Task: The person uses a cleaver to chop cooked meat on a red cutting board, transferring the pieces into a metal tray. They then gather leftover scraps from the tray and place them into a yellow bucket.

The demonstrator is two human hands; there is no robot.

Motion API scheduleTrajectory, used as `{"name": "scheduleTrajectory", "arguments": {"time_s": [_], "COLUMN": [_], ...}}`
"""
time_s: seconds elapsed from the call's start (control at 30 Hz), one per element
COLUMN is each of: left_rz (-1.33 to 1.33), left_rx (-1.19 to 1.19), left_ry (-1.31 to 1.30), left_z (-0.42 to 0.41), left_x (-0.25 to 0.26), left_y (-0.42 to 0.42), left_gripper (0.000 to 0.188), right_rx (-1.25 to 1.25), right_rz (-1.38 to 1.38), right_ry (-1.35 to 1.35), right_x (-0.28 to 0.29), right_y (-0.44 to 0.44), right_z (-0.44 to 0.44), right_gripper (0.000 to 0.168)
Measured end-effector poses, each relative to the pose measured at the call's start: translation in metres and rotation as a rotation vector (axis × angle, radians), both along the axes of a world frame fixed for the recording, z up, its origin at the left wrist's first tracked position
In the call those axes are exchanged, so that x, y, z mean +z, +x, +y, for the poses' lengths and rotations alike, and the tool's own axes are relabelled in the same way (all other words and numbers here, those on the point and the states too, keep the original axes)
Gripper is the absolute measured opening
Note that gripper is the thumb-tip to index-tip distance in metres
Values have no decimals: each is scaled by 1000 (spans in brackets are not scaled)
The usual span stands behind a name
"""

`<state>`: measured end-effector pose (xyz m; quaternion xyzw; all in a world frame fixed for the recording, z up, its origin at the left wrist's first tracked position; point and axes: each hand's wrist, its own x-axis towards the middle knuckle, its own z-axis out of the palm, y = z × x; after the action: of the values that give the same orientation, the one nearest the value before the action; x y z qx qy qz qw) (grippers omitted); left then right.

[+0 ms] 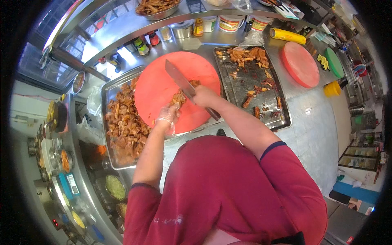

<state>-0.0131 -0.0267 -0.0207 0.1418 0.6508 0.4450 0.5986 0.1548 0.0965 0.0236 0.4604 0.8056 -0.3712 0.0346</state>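
My right hand (204,95) grips a cleaver (180,79) with a broad steel blade and a dark handle, above a round red cutting board (159,79). Wearing a clear plastic glove, my left hand (168,114) holds a piece of cooked meat (178,98) on the board, just left of the blade. Another brown piece (195,82) lies beyond the blade, partly hidden by it. At the board's left, a metal tray (114,163) is heaped with chopped brown meat (125,122). A second metal tray (239,85) on the right bears larger pieces and scraps.
A steel shelf (116,33) runs across the back, with a bowl of cooked pieces (156,12) on it. Under it stand sauce bottles (141,46) and white buckets (229,24). A white spatula (192,44) lies behind the board. Another red board (300,64) rests at right.
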Motion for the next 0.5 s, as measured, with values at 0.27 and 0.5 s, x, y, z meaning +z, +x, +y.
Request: {"name": "scheduleTrajectory", "arguments": {"time_s": [0.27,0.5], "left_rz": [1088,670], "left_rx": [-103,-162], "left_ry": [376,88], "left_z": [14,0], "left_x": [-59,24], "left_y": [-19,3], "left_gripper": [45,40], "right_rx": [62,17], "right_rz": [-94,110], "right_ry": [155,49], "right_x": [18,-8], "right_y": [-24,-9], "right_z": [-20,11], "right_gripper": [24,21]}}
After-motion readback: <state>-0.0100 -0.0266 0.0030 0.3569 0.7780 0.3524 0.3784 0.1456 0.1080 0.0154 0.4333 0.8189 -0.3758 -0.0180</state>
